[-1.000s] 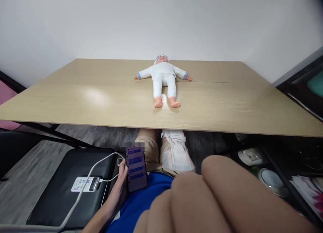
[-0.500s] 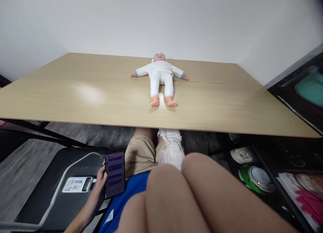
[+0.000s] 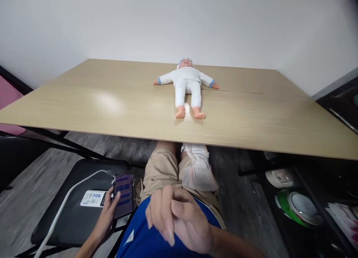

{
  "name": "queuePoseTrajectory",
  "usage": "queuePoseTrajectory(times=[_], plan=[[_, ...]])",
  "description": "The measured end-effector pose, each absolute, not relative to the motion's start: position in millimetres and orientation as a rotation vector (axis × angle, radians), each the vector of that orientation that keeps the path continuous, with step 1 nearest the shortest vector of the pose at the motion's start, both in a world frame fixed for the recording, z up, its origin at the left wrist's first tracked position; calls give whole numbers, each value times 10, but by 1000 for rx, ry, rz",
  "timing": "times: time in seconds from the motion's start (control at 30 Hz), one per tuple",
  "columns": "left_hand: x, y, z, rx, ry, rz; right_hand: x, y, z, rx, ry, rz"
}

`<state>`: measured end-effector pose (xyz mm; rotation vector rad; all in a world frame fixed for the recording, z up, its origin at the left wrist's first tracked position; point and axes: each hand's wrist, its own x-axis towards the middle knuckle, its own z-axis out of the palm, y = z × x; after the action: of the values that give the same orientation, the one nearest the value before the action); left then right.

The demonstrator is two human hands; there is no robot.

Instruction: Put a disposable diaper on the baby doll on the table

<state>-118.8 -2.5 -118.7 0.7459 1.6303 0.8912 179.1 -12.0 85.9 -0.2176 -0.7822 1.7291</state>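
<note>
My left fingers (image 3: 115, 201) clasp a phone (image 3: 123, 202), right fingers (image 3: 167, 204) half-curled, empty, diaper (image 3: 198, 168) on my thigh, dressed doll (image 3: 187, 77) near the counter's (image 3: 112, 118) far edge.

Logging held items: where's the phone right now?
Head view, lower left: the phone is in the left hand, beside the right edge of the black seat.

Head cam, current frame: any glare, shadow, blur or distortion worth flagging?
Head view: washed-out glare on the table, left of the doll, plus a smaller bright streak between its feet; faint shadows beside the feet; deep shade under the table at right; dark upper-right corner; wide-angle stretch towards the sides; pixelated blocks over the top of the phone.
</note>
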Motion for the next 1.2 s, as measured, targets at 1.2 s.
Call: queuePoseTrajectory(times=[1.2], plan=[[-264,-308,-80,800,1059,811,2092,-306,-161,-851,-648,1737]])
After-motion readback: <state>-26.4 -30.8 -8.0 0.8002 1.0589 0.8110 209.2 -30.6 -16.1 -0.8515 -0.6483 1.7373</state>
